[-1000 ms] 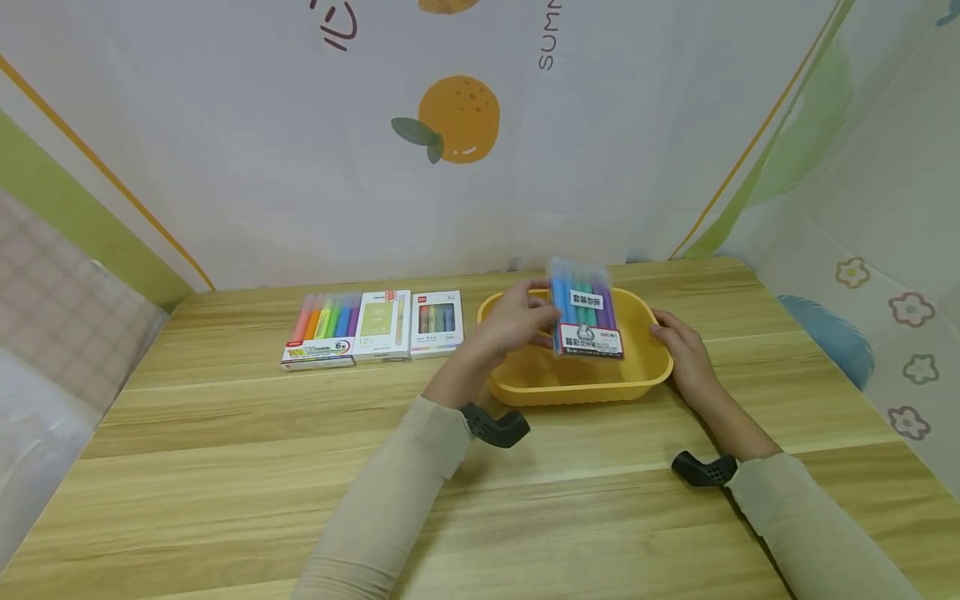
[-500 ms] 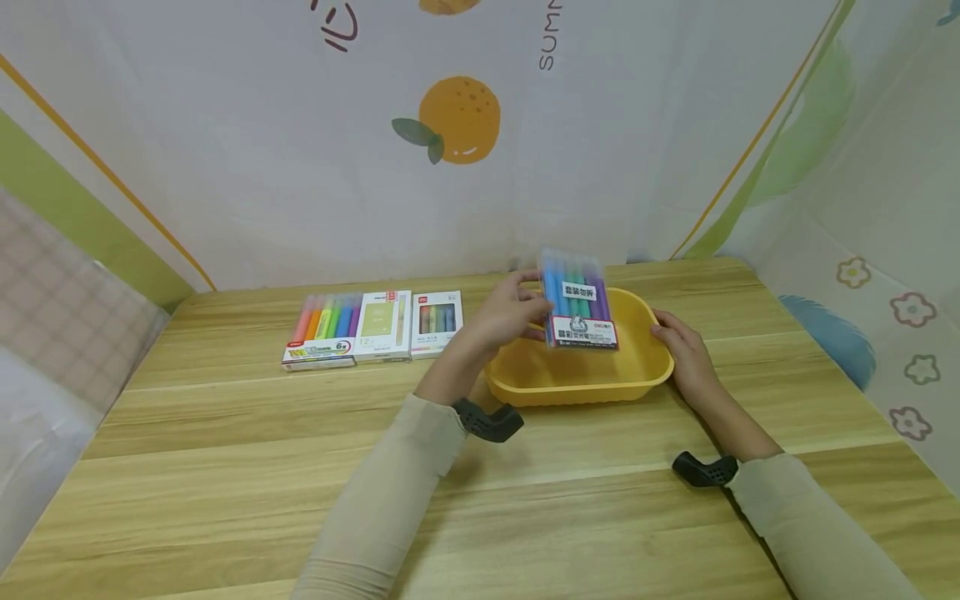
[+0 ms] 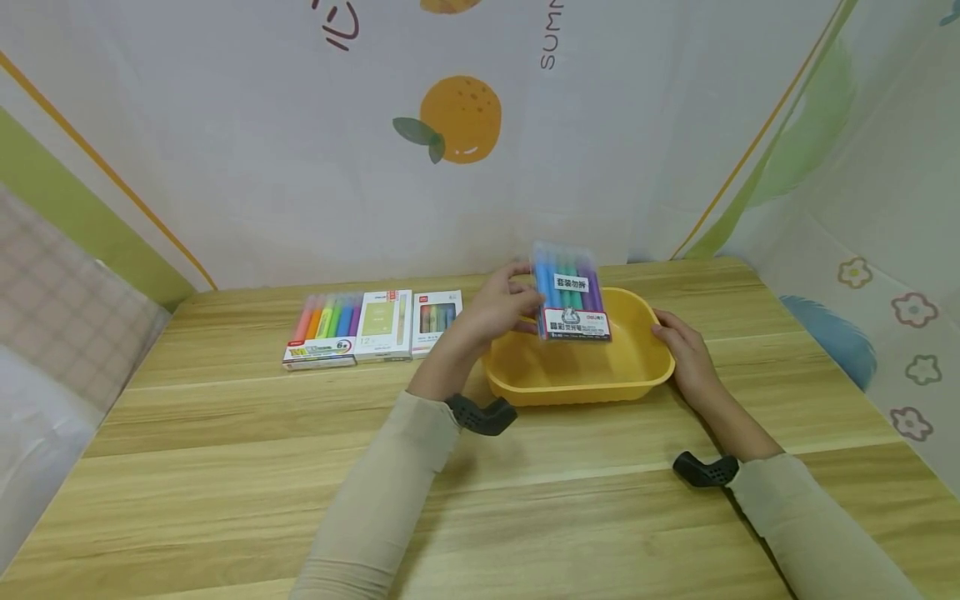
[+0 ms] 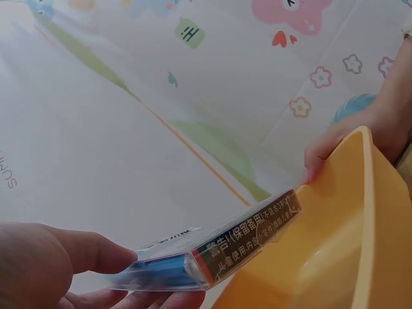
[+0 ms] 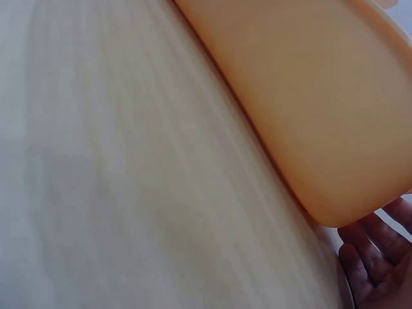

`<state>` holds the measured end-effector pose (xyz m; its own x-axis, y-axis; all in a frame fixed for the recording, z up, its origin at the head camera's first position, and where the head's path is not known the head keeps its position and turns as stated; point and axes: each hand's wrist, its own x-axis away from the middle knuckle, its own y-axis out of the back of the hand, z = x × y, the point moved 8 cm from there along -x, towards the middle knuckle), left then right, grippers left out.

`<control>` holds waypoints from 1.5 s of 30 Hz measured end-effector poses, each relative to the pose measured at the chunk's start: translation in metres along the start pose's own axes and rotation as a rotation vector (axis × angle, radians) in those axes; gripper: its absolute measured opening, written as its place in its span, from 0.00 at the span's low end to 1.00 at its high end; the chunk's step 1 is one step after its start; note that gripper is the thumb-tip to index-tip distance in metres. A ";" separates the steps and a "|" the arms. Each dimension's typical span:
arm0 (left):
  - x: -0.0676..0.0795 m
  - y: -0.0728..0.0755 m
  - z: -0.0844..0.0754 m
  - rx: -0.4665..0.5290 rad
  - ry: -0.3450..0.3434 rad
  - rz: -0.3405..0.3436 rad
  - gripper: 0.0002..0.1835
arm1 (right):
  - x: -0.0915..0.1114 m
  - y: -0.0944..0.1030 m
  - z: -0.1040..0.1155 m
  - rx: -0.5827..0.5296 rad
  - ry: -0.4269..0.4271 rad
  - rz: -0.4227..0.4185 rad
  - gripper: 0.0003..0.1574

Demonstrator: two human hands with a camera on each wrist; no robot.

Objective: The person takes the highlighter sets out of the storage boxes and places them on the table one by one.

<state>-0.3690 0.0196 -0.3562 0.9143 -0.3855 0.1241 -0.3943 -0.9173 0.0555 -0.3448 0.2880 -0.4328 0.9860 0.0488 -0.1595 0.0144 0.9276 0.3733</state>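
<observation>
In the head view my left hand holds a clear pack of blue, green and purple markers by its left edge, tilted above the yellow basket. The left wrist view shows the thumb on top of the marker pack and fingers beneath it. My right hand grips the basket's right end, thumb at the rim. In the right wrist view, fingers of the right hand lie against the outside of the basket.
Left of the basket, side by side on the wooden table, lie a pack of coloured highlighters, a white and green box and a smaller white box with a window. A printed curtain hangs behind.
My left hand has drawn the marker pack up and to the left, still over the basket. The right hand and basket stay where they were.
</observation>
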 end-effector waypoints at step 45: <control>0.007 0.042 -0.010 0.016 -0.024 -0.094 0.29 | -0.001 -0.001 0.002 -0.029 0.027 0.003 0.32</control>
<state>-0.3797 -0.0207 -0.3426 0.9492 -0.2999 0.0953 -0.3055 -0.9509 0.0502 -0.3450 0.2866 -0.4314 0.9813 0.0615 -0.1825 0.0058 0.9378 0.3473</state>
